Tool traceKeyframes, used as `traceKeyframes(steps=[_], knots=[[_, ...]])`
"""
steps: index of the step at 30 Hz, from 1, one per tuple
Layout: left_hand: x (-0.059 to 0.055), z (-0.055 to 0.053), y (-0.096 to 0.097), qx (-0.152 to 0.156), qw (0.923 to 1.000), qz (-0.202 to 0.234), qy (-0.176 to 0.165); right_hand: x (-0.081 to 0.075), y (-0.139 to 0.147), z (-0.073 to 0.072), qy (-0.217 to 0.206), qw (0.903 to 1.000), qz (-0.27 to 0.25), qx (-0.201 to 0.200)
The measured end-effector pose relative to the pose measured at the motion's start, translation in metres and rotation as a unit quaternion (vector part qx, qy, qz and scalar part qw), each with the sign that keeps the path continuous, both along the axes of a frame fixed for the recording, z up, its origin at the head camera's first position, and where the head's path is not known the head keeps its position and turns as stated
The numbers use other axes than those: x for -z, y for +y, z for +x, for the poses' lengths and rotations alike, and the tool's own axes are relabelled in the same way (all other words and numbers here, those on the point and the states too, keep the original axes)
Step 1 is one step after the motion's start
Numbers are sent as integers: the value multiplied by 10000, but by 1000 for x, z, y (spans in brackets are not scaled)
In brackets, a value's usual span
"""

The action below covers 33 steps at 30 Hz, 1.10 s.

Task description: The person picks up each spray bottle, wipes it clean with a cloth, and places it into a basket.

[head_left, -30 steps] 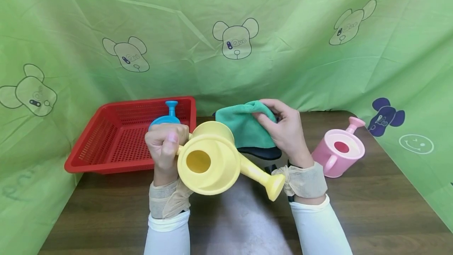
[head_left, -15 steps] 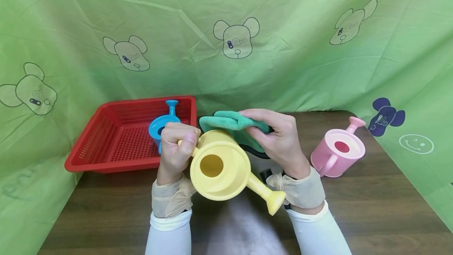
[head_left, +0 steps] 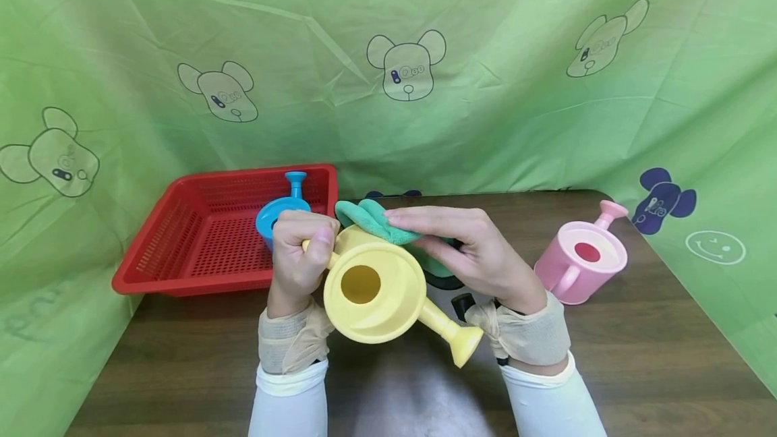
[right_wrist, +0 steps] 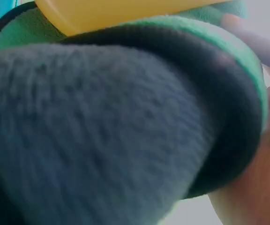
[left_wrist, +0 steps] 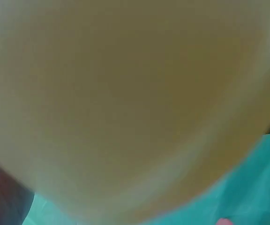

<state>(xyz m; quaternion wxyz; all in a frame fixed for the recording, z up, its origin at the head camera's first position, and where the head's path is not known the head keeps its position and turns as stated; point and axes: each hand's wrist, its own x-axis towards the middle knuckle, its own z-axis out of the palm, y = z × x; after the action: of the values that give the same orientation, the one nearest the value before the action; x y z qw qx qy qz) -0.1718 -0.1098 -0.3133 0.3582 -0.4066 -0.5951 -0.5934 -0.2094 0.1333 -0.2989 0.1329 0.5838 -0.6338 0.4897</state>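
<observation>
My left hand [head_left: 301, 255] grips the handle of a yellow watering can [head_left: 397, 299], which is held tilted above the table with its spout pointing down to the right. A green cloth [head_left: 375, 220] with a dark edge lies against the far side of the can. Between thumb and fingers, my right hand [head_left: 485, 258] pinches this cloth. The can's blurred yellow body [left_wrist: 125, 112] fills most of the left wrist view. In the right wrist view, a grey fold of the cloth [right_wrist: 88, 126] hangs close to the camera, below the can's yellow wall [right_wrist: 121, 11].
A red perforated basket [head_left: 200, 287] stands at the left, with a blue watering can [head_left: 271, 211] inside it. To the right, a pink watering can [head_left: 561, 265] stands upright on the brown wooden table [head_left: 643, 356]. Green printed fabric [head_left: 498, 133] surrounds the table.
The cloth in my right hand has come down and left onto the yellow can, folding against it. My left hand has shifted the can slightly right and down.
</observation>
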Motion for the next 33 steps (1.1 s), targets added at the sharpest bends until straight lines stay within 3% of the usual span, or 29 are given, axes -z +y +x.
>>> traceKeyframes(steps=[9, 21, 27, 33], knots=[[-2, 4, 4, -3, 9999, -155, 12, 3, 0, -3, -21, 9985, 263, 471], [-4, 7, 11, 190, 9992, -335, -59, 12, 0, -17, 239, 9954, 167, 908], [-2, 6, 13, 231, 9978, -617, -77, 15, 8, -24, 205, 9906, 65, 1350], [1, 3, 14, 26, 9939, -1088, -200, 5, 24, -21, 256, 9859, -252, 1633]])
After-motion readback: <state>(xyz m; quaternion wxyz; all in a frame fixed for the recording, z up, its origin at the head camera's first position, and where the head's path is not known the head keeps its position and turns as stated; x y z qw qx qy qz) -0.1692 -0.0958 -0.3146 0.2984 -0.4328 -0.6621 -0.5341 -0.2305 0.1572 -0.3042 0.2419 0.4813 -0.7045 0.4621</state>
